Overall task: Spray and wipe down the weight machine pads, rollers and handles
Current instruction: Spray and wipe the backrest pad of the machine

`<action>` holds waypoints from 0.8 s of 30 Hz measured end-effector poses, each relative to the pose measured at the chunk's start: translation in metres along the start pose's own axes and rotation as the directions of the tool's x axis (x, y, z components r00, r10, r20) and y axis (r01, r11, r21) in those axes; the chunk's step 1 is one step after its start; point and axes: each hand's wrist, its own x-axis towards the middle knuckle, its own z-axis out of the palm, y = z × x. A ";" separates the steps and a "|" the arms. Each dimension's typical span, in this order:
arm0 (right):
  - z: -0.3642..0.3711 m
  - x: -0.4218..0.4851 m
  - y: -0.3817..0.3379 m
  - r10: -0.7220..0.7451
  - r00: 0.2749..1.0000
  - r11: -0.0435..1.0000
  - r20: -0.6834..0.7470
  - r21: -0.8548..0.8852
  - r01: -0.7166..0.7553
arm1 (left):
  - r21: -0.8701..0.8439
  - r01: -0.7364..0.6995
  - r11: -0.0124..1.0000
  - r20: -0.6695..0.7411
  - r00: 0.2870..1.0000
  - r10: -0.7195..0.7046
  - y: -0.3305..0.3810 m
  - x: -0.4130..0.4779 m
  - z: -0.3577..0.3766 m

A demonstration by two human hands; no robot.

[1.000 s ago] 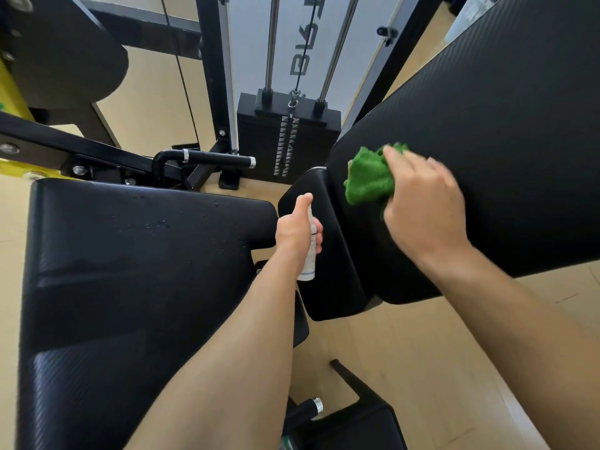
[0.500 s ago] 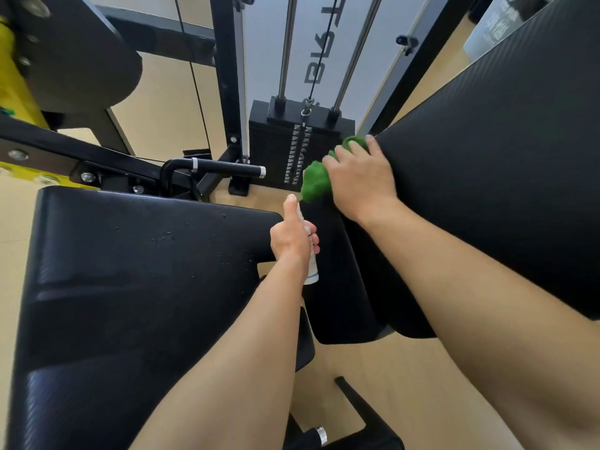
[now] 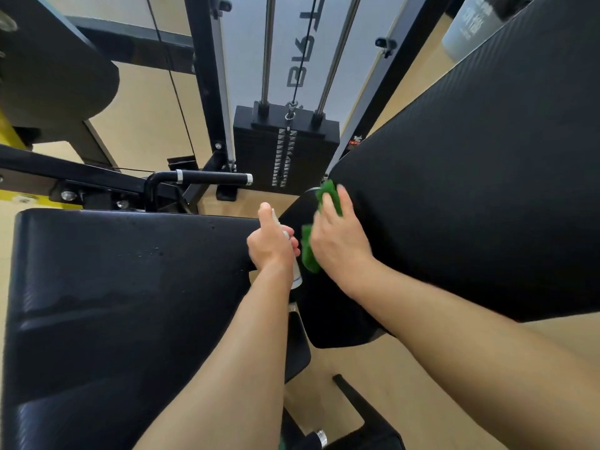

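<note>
Head view: the right hand presses a crumpled green cloth flat against the lower edge of the large black textured back pad, its grip holding the cloth. The left hand has its grip closed around a small white spray bottle just beside it. Advisable: firm, overlapping strokes covering the edge, then the droplet-speckled black seat pad.

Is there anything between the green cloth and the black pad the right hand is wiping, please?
Nothing visible: the right hand presses the green cloth directly against the angled pad. The spray bottle stays beside it in the left hand.
</note>
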 end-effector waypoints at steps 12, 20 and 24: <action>-0.002 -0.062 -0.013 -0.085 0.994 0.974 0.063 0.215 0.069 | 0.124 0.016 0.992 0.078 0.997 -0.025 0.002 -0.027 0.003; -0.050 -0.095 0.106 0.224 0.964 0.838 -0.141 0.533 -0.116 | 0.097 -0.026 0.995 0.344 0.939 -0.009 0.068 -0.058 0.021; -0.092 -0.073 0.203 0.570 0.785 0.652 -0.244 0.715 -0.251 | 0.145 -0.133 0.980 0.559 0.829 0.030 0.116 -0.066 0.064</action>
